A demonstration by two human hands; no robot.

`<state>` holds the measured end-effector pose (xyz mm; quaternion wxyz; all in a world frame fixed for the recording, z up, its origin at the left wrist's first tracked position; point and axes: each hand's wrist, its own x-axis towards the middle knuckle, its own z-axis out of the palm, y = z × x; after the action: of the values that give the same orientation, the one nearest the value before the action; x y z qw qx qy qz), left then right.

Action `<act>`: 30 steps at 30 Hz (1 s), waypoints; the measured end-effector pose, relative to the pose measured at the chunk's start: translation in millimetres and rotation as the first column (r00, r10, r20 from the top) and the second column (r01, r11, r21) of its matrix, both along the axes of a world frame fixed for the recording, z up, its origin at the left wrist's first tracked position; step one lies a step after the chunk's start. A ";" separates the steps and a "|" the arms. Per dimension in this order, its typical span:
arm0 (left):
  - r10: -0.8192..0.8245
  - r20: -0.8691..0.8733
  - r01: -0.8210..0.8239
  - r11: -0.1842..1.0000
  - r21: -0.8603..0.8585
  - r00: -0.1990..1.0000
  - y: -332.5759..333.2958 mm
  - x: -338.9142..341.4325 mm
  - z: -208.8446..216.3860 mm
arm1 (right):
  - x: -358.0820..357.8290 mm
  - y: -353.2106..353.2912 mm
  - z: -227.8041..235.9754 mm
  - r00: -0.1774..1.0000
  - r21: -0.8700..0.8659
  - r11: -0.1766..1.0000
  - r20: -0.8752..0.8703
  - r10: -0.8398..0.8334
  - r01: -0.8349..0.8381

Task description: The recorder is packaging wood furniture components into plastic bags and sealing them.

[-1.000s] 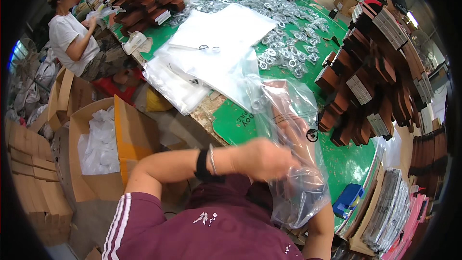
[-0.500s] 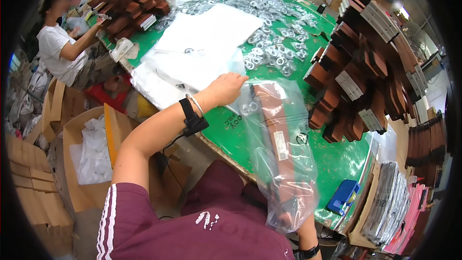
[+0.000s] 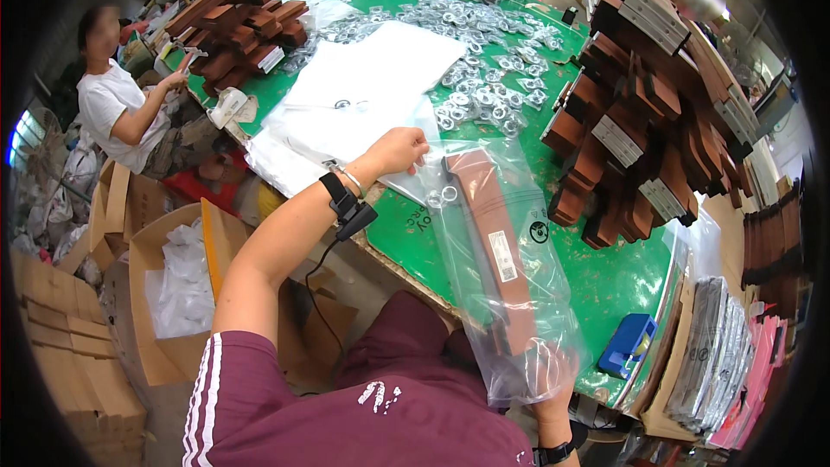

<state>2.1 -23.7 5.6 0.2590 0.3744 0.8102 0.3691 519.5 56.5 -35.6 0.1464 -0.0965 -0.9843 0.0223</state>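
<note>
My left hand (image 3: 399,152) pinches the upper left corner of a clear plastic bag (image 3: 458,277). Inside the bag lies a long reddish-brown wooden piece (image 3: 484,207) with a white label, slanting from far left to near right. Small ring-shaped parts (image 3: 441,197) show through the bag near its upper left corner. My right hand (image 3: 553,374) is at the bag's near end, beside the lower end of the wooden piece. Crumpled plastic veils its fingers, so their grip is unclear. To the left of the bag, white plastic bags (image 3: 372,69) lie stacked on the green table (image 3: 406,238).
Small bagged ring parts (image 3: 484,95) are spread over the table's far side. Brown wooden pieces are piled at right (image 3: 640,112) and far left (image 3: 246,26). A blue tape dispenser (image 3: 628,344) sits near the right edge. Cardboard boxes (image 3: 164,355) stand at left, where a person (image 3: 121,108) works.
The wooden piece's lower end now lies higher than my right hand, which shows at the bag's near right end. My left hand has shifted slightly left, still pinching the bag.
</note>
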 end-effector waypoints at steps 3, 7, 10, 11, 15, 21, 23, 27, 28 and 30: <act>0.049 0.083 -0.050 0.999 0.016 0.995 -5.2 -3.2 1.5 | -5.3 -8.9 2.9 0.959 -0.255 0.948 -0.158 -0.233 0.188; 0.091 0.136 -0.108 0.987 0.122 0.987 -9.9 -7.5 13.7 | 0.0 -17.9 14.1 0.830 -0.691 0.715 -0.334 -0.446 0.106; 0.125 0.230 -0.172 0.966 0.194 0.965 -9.6 -11.8 16.7 | 1.1 -17.0 28.0 0.800 -0.618 0.754 -0.325 -0.504 0.223; 0.134 0.320 -0.210 0.953 0.217 0.938 -9.1 -12.7 17.0 | -0.7 -17.6 36.0 0.796 -0.671 0.725 -0.349 -0.494 0.156; 0.048 0.542 -0.282 0.890 0.358 0.839 -0.5 -18.4 12.7 | -6.1 -5.4 56.6 0.747 -0.694 0.719 -0.492 -0.447 -0.027; -0.141 0.302 -0.067 0.808 0.585 0.943 20.9 6.5 6.5 | -21.5 9.2 88.4 0.590 -0.825 0.554 -0.506 -0.629 -0.116; -0.031 0.203 -0.082 0.848 0.523 0.979 28.6 11.3 6.5 | -21.8 14.5 87.7 0.561 -0.878 0.436 -0.465 -0.685 -0.195; 0.245 -0.195 -0.099 0.826 0.555 0.950 44.3 10.9 8.9 | -15.4 22.6 97.1 0.538 -0.868 0.398 -0.497 -0.681 -0.298; 0.363 -0.321 -0.084 0.766 0.637 0.875 47.8 8.3 9.3 | -15.1 24.1 102.8 0.547 -0.854 0.420 -0.519 -0.657 -0.307; 0.452 -0.467 0.012 0.709 0.705 0.760 48.0 1.7 10.2 | -15.1 25.5 108.6 0.527 -0.833 0.466 -0.552 -0.647 -0.299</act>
<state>3.8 24.3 15.8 -0.2184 0.4337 0.7000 0.5236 504.4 82.0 73.0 0.5226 -0.2515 -0.6118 0.5379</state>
